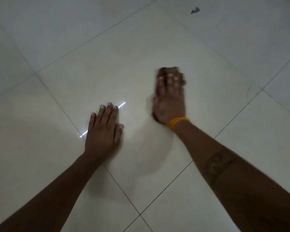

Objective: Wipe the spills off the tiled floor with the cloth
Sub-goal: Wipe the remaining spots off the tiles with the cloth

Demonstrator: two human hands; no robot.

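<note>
My right hand [170, 101] lies flat with straight fingers on a dark brown cloth [169, 70], pressing it to the white tiled floor [107, 56]. The cloth shows past my fingertips and at the heel of the palm; the rest is hidden under the hand, which is blurred. A yellow band circles that wrist. My left hand [104, 129] rests flat on the same tile, fingers straight, holding nothing, to the left of the cloth. No spill is plainly visible near the cloth.
A small dark grey scrap [195, 10] lies on the floor far ahead to the right. A bright line of reflected light [121, 104] crosses the tile under my left hand. Dark grout lines run diagonally between the large tiles.
</note>
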